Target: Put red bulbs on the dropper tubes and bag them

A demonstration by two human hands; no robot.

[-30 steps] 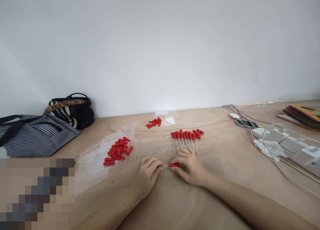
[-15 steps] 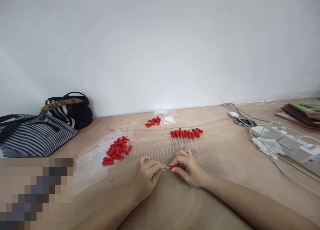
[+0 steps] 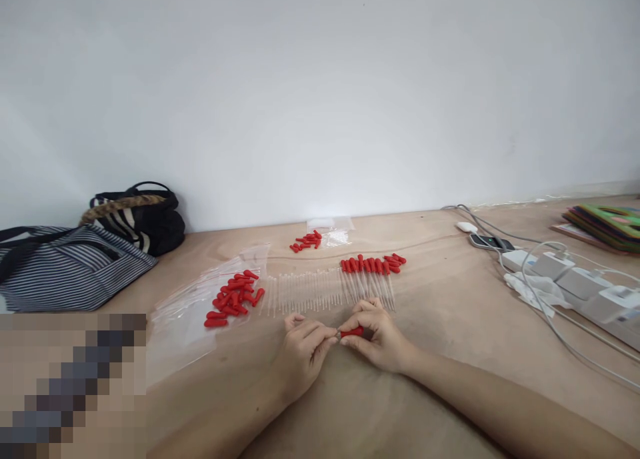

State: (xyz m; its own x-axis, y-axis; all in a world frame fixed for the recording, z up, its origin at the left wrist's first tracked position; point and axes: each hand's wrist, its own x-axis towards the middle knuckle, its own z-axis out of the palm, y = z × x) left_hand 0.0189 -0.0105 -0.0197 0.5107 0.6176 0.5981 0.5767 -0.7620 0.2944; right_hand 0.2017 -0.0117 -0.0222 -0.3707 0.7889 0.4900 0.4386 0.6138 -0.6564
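At the near side of the table (image 3: 450,326), in front of a row of clear tubes, the two hands meet almost fingertip to fingertip. The right hand (image 3: 381,339) pinches a red bulb (image 3: 352,332) between thumb and forefinger; the bulb lies lengthwise across the gap between them, its open end pointing at the left hand (image 3: 307,351). There, thumb and forefinger are pressed together around a clear tube (image 3: 339,336), mostly hidden by the fingers, with only a short piece showing next to the bulb's mouth. Just beyond the hands lie the bare tubes (image 3: 307,292) and, to their right, the red-capped tubes (image 3: 365,272). Loose red bulbs (image 3: 233,298) rest on plastic bags (image 3: 185,339) to the left.
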